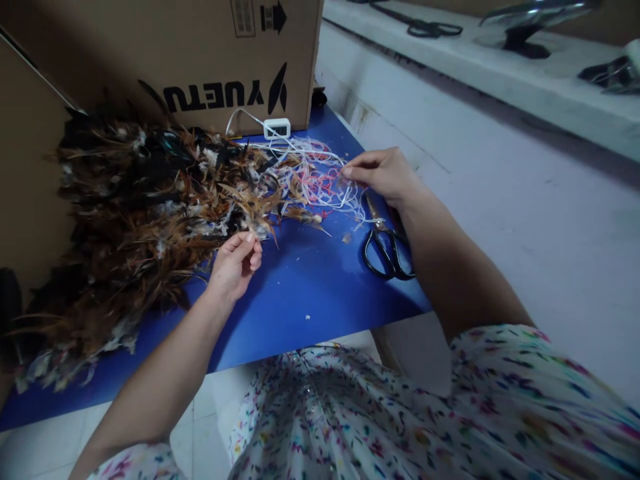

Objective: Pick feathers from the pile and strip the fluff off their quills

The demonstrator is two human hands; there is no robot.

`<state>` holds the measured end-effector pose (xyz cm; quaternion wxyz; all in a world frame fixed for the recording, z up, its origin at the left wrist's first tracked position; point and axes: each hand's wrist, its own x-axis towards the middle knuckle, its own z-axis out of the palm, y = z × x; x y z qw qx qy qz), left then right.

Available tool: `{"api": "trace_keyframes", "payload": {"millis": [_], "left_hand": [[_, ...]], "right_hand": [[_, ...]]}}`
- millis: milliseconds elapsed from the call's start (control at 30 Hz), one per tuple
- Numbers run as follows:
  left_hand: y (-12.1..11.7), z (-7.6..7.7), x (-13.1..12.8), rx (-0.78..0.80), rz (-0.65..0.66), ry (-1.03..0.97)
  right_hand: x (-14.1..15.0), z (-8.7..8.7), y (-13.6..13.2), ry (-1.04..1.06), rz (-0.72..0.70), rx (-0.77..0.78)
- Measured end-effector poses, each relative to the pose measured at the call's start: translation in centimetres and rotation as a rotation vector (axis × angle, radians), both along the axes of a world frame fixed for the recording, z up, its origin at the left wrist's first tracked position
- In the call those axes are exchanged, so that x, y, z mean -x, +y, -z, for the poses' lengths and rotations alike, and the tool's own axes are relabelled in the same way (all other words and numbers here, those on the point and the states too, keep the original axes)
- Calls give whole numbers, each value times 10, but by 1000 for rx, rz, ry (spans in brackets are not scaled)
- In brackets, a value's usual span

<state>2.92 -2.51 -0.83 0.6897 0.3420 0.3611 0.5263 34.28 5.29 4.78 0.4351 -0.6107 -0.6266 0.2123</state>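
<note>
My left hand (235,263) pinches the base of a small bunch of brown feathers (256,210) between thumb and fingers. That bunch overlaps the right edge of a big heap of brown, black and white feathers (150,200). On the other side, my right hand (385,173) has thumb and forefinger closed together at the right end of a tangle of white and pink strings (320,173). A bit of greyish fluff seems to show under those fingertips, but what they grip is unclear. Black-handled scissors (385,253) lie just below my right wrist, blades partly hidden.
A large cardboard box (200,53) stands behind the feathers. A small white digital display (277,128) with a cable sits before it on the blue tabletop (300,287). On the right runs a wall with a white ledge (480,67), bearing another pair of scissors (433,29).
</note>
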Motion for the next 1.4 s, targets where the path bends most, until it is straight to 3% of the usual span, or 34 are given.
{"api": "trace_keyframes", "payload": {"millis": [167,367,767,1100,1400], "left_hand": [[0,0,0,2,-8,0],[0,0,1,-1,18,-12],[-11,-6,-14,153,94,-35],[-9,2,-47,275,170,48],[10,2,-50,201,53,152]], "right_hand": [[6,-3,-5,46,6,-25],[15,-2,-20,297,11,18],[64,39,-67,477,-218,220],[76,53,-71,591,-400,345],[67,49,-63,888,-232,326]]}}
